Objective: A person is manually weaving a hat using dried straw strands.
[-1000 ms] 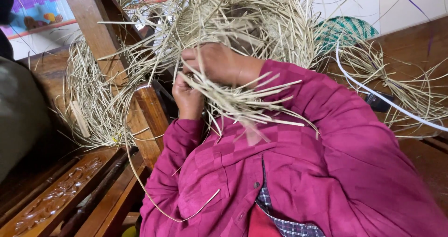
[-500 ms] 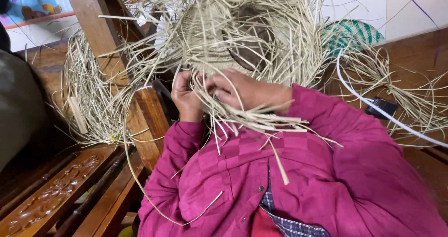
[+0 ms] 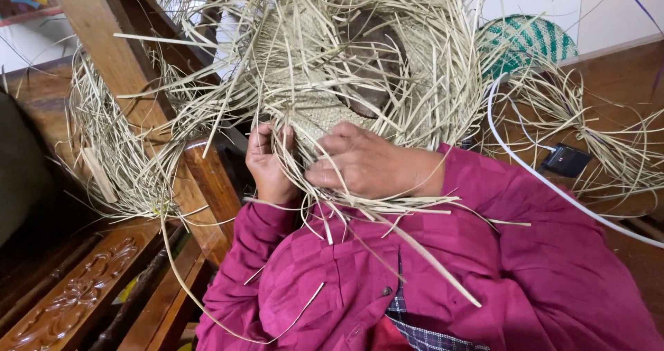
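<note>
A half-woven piece of pale straw [image 3: 315,109] sits over a dark rounded form [image 3: 373,60], with long loose strips [image 3: 415,116] fanning out on every side. My left hand [image 3: 268,164] grips strips at the lower edge of the weave, fingers curled round them. Just to its right, my right hand [image 3: 363,165] pinches strips between thumb and fingers. Both arms wear magenta sleeves [image 3: 484,254]. Loose strips hang across my hands and chest. The strips hide the fingertips in part.
A carved wooden seat [image 3: 83,282] and a slanted wooden post [image 3: 104,53] stand at the left, with more straw [image 3: 117,157] draped there. A green and white woven item [image 3: 529,43], a white cable [image 3: 553,188] and a small black box [image 3: 567,159] lie at the right.
My right hand has come down from on top of the strips to beside my left hand. Both hands now sit lower in view, and the weave shows more fully.
</note>
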